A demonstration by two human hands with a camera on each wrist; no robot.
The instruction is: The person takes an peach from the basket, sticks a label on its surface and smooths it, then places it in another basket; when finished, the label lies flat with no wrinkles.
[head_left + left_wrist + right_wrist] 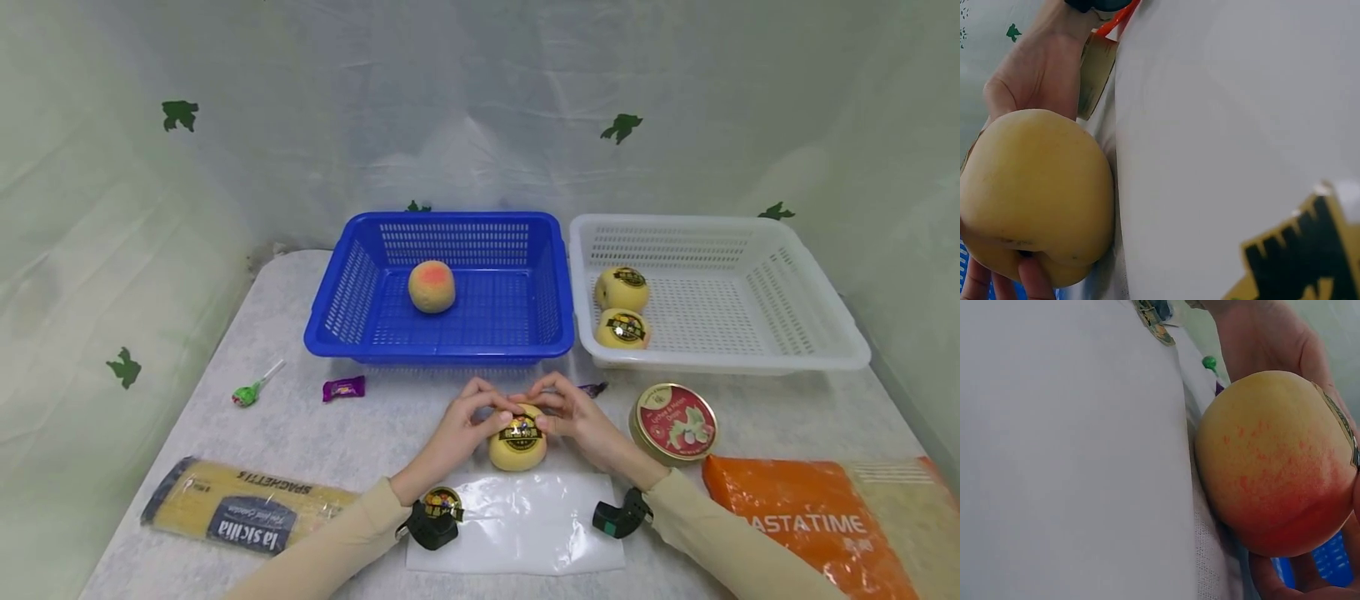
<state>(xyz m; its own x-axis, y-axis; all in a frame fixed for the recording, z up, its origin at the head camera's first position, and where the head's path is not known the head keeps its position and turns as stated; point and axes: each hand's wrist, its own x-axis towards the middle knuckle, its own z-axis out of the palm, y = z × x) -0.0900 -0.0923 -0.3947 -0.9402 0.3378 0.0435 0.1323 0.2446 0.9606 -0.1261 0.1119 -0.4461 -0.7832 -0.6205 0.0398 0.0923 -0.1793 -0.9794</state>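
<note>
A yellow peach (517, 450) with a red blush is held between both hands, just above the far edge of a white sheet (540, 533). On its upper side lies a black-and-gold sticker (521, 429). My left hand (463, 422) grips the peach from the left, thumb at the sticker's edge. From the right, my right hand (583, 423) grips it likewise, its thumb by the opposite edge. Fingers of both hands curve over the far side, partly hidden. Another sticker (444, 502) remains on the sheet's left, partly covered by the wrist camera.
Behind stand a blue basket (442, 352) holding one unlabelled peach and a white basket (735, 360) holding two stickered ones. A candy tin (674, 422) and orange pasta bag (795, 517) lie right; spaghetti (247, 508), a lollipop (246, 395) and purple candy (343, 388) lie left.
</note>
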